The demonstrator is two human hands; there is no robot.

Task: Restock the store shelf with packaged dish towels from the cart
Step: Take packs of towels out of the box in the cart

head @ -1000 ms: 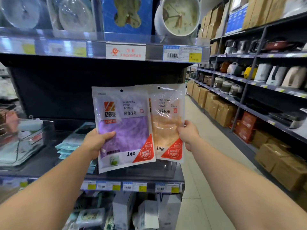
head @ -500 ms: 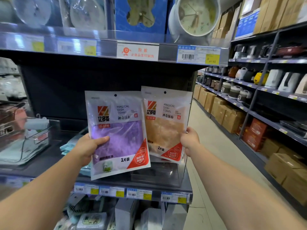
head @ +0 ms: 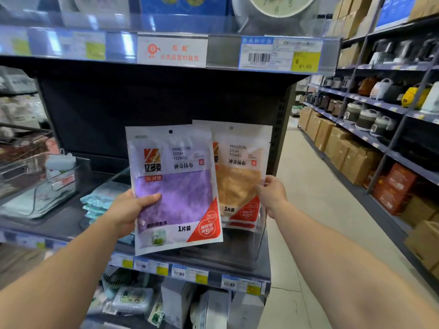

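purple towel pack (head: 175,193) overlapped the orange towel pack (head: 240,184), both held upright before the dark shelf (head: 61,219), with open aisle floor (head: 316,210) to the right. left hand (head: 129,208) had its grip curled on the purple pack's edge; right hand (head: 272,194) pinched the orange pack's side, arms outstretched.

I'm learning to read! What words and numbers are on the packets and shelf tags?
Purple towel packet: "MAGICAL DISH TOWEL", "神奇抹布", "1片装".
Orange towel packet: "MAGICAL DISH TOWEL", "神奇抹布", "1片装".
Yellow price tag: seems "41.50", blurred.
White shelf sign with red print: blurred.
Lower shelf tags: too small.
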